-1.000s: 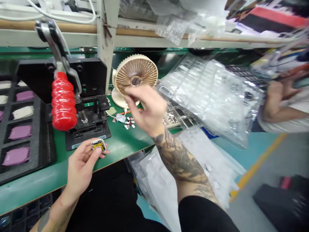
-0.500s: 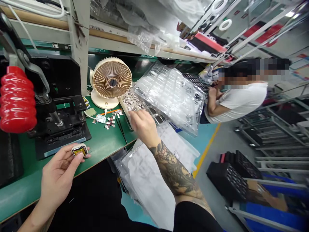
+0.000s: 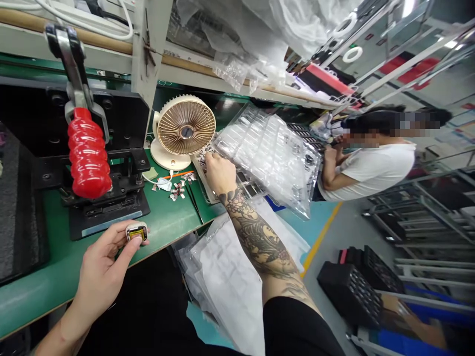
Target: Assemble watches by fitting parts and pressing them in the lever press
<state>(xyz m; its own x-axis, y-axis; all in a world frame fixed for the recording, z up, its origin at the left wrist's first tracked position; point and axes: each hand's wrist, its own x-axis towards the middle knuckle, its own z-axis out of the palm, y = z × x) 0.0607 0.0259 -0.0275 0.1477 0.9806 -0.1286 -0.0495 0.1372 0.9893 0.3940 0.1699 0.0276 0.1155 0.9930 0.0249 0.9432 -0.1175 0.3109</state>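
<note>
Meanwhile, left hand (image 3: 104, 269) pinches small square module (image 3: 136, 232)

A black hand press (image 3: 111, 212) with a ribbed red grip (image 3: 88, 153) on a green bench (image 3: 44, 267), a cream desk fan (image 3: 185, 131) just to its right. Overhead, a white shelf upright (image 3: 146, 49) and clear plastic bags (image 3: 237, 69) hanging from the shelf. Below the bench edge, a heap of white bags (image 3: 222, 277). Farther right, a co-worker (image 3: 367, 168) in a white T-shirt, head bent, both hands up near the face. On the grey floor (image 3: 334, 232), a yellow line (image 3: 321, 240) and a black crate (image 3: 349, 291) with rows of holes, beside metal racks (image 3: 419, 217).
</note>
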